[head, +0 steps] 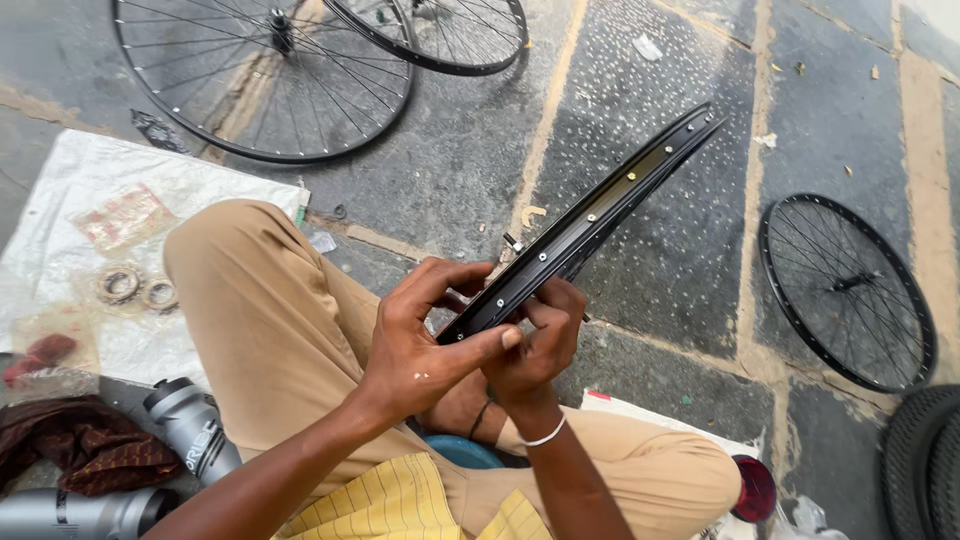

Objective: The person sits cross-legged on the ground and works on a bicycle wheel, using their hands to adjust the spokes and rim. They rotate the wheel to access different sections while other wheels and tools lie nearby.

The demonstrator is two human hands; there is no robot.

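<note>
left hand [420,345]: centre frame, fingers clenched round the near end of the bare black metal bicycle rim [590,225], thumb [490,342] pressed flat along its inner wall.
right hand [535,350]: just right of it, fingers curled under the same end, grasping the rim from below; white band at the wrist.
rim: runs diagonally from the hands at centre up toward upper right, held in the air over the knees, inner channel with its row of spoke holes facing the camera.
small silver part [513,241]: sits at the rim edge just above the left hand; too small to tell what it is.
technique: judging by the grip, keep the thumb braced on the wall and both hands close together so the rim stays steady and does not twist.
surroundings: two black spoked wheels [270,80] flat on the stone floor [640,110] at upper left, a third spoked wheel [848,290] at right, white plastic sheet [200,190] with metal rings [138,290] at left, grey metal hubs [190,425] lower left.
</note>
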